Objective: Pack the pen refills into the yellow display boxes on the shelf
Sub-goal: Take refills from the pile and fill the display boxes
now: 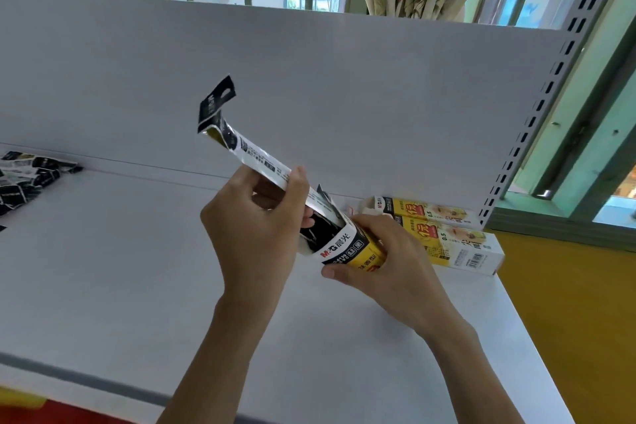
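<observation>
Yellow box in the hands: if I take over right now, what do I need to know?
Left hand pinches a refill packet, its lower end at the open mouth of the yellow box.
Right hand grips that box, tilted above the shelf.
Done: dark packets show inside the box; two more boxes lie at the shelf's right end, contents unseen.
To do: push this packet in, then probably pack the pile of packets at the far left.

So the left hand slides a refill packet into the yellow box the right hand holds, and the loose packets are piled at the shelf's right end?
No: the head view shows the loose packets piled at the left end of the shelf; two yellow boxes lie at its right end. The left hand does slide a refill packet into the yellow box in the right hand.
</observation>
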`<state>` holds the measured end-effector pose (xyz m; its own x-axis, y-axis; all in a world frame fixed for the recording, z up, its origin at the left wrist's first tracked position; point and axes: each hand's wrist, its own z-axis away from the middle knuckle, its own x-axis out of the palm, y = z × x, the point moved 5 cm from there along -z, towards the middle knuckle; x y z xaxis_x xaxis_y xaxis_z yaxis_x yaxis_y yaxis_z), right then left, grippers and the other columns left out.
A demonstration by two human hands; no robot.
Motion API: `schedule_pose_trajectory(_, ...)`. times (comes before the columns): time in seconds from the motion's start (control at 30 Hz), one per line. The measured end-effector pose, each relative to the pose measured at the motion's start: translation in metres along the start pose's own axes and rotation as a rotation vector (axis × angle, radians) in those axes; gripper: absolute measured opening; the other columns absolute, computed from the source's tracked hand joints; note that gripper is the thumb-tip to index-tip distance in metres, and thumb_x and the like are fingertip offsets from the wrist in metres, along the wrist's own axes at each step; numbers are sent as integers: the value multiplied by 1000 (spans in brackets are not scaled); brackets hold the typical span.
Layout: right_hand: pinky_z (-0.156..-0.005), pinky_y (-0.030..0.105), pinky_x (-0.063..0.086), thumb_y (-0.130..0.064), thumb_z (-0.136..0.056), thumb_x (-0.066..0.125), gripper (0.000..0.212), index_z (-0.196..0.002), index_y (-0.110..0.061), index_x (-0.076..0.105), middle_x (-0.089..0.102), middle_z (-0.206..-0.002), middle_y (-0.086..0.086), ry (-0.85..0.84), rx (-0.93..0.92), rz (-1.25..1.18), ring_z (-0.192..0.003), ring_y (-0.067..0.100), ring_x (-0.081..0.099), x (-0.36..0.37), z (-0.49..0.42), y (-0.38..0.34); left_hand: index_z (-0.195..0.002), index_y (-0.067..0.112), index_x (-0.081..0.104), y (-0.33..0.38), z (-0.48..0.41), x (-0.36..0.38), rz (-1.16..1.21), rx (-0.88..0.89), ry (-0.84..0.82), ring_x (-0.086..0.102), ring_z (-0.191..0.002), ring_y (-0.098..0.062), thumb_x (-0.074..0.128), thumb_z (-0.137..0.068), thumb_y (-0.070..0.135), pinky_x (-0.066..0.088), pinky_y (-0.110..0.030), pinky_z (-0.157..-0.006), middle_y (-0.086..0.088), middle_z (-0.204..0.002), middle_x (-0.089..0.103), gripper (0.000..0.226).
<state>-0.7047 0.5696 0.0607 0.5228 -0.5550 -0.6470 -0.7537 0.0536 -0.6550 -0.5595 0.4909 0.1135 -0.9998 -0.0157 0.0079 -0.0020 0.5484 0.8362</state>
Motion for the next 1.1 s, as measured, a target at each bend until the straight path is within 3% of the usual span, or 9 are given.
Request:
schedule_pose_trajectory(0.1, -73, 10, 40, -49, -58, 79, 51, -99, -44, 48, 52, -94, -26, 37, -6, -26, -94, -6, 49, -3, -1, 1, -65, 11, 63, -8, 0, 4, 133, -188, -26, 63, -42, -11, 66, -83, 16, 52, -20, -44, 6, -51, 66, 19)
schedule_pose_trajectory(0.3, -74, 23, 49, -47, -58, 81, 51, -100, -40, 53, 55, -94, -22, 35, 6, -40, -88, -2, 53, -1, -2, 3, -65, 12, 66, 0, -4, -1, 58, -65, -10, 62, -41, -6, 66, -83, 23, 52, -21, -43, 9, -52, 66, 21)
schedule_pose_trajectory(0.4, -72, 22, 48, -48, -59, 80, 49, -99, -41, 53, 55, -93, -21, 45, 1, -48, -88, -3, 52, -3, -3, 4, -67, 12, 65, 2, -4, 1, 21, -15, -31, 62, -43, -3, 64, -84, 24, 52, -19, -45, 16, -56, 65, 20)
schedule_pose_trajectory(0.57, -71, 29, 51, -48, -58, 81, 53, -104, -35, 58, 56, -93, -20, 32, 6, -50, -85, 1, 55, -1, -3, 5, -75, 8, 66, -6, -6, 7, 6, -57, -102, 63, -45, -3, 64, -85, 25, 48, -12, -42, 15, -61, 64, 20)
schedule_pose_trajectory(0.73, -73, 15, 42, -52, -60, 77, 54, -107, -35, 56, 55, -96, -18, 56, -6, -11, -89, -2, 51, 1, -5, 4, -74, 10, 66, -15, -1, 15, 59, -159, -51, 65, -47, -7, 63, -86, 28, 54, -19, -50, 8, -58, 68, 22)
schedule_pose_trajectory(0.87, -74, 11, 37, -48, -60, 80, 56, -109, -29, 58, 56, -96, -15, 28, -54, 42, -88, 0, 50, 7, -7, 2, -71, 14, 63, -22, 8, 27, -76, -215, -166, 68, -59, -10, 62, -85, 35, 58, -30, -60, 1, -68, 71, 25)
schedule_pose_trajectory(1.0, -74, 8, 38, -44, -56, 83, 59, -108, -27, 60, 57, -96, -16, 89, -64, 18, -90, -1, 50, 2, -5, 7, -74, 23, 69, -18, 3, 30, -215, -228, -470, 63, -57, 1, 52, -85, 50, 47, -9, -52, 9, -63, 69, 35)
schedule_pose_trajectory(1.03, -74, 6, 37, -44, -55, 84, 60, -108, -27, 60, 57, -95, -17, 106, -64, 2, -92, -2, 50, -1, -4, 8, -70, 26, 69, -15, 1, 27, -249, -224, -505, 61, -56, 6, 48, -85, 54, 44, -6, -51, 12, -58, 67, 38)
schedule_pose_trajectory(1.1, -74, 3, 35, -44, -55, 84, 60, -107, -26, 60, 56, -95, -18, 122, -63, -18, -94, -5, 48, -4, -4, 9, -59, 24, 63, -13, -8, 18, -235, -223, -414, 56, -51, 9, 47, -84, 54, 41, -7, -48, 15, -49, 63, 42)
